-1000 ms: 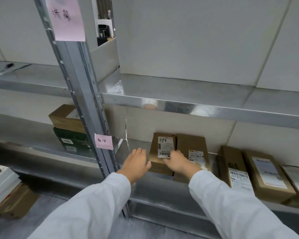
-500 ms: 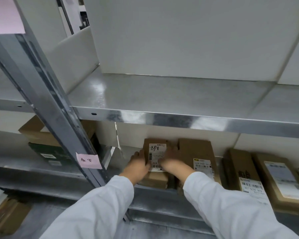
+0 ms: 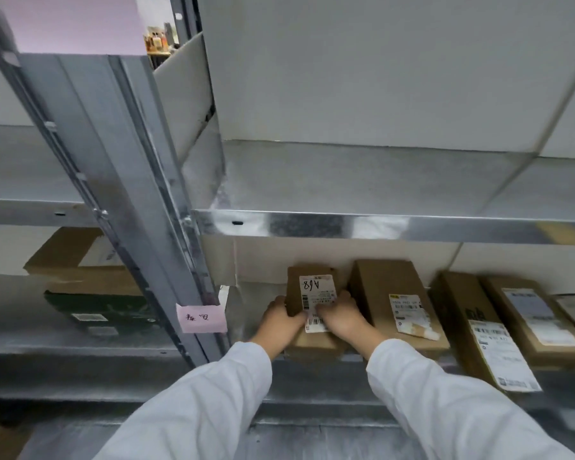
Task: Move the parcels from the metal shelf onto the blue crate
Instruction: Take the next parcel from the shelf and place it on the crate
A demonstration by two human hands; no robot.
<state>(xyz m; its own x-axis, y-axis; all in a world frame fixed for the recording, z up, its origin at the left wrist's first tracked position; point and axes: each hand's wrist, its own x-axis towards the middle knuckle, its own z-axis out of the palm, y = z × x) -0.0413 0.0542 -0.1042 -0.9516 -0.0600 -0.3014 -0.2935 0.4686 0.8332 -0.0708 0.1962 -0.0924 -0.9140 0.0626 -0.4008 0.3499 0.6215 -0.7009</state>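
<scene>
Spanning the view, metal shelf [image 3: 412, 227]: galvanised decks in two bays. The task's parcels lie on the lower deck of the right bay, against the back wall.
Upright post [image 3: 120, 161]: slants between the bays, left of both hands.
Sleeves [image 3: 196, 410]: white, reaching in from the bottom edge.
Row of parcels [image 3: 472, 330]: brown cartons side by side, right of the gripped one. None is handled.
Left-bay boxes [image 3: 80, 260]: a brown carton on a dark green one, beyond the post.
Labelled parcel [image 3: 312, 283]: small, brown, leftmost in the row. It sits on the lower deck with its front end near the lip.
Left hand [image 3: 279, 322]: fingers wrapped round the parcel's left side, thumb on top, clamped.
Right hand [image 3: 341, 318]: clamped on the right side the same way, with its fingertips hidden beside the neighbouring carton.
Pink note [image 3: 201, 317]: stuck to the post.
Step in hand: the grasp looks made and the lift-out is not yet begun.
Next move: probably a straight pull toward the body, low enough to clear the upper deck's lip and without dragging the neighbour.
Blue crate: not in view, so the carry needs a turn away to find it.
</scene>
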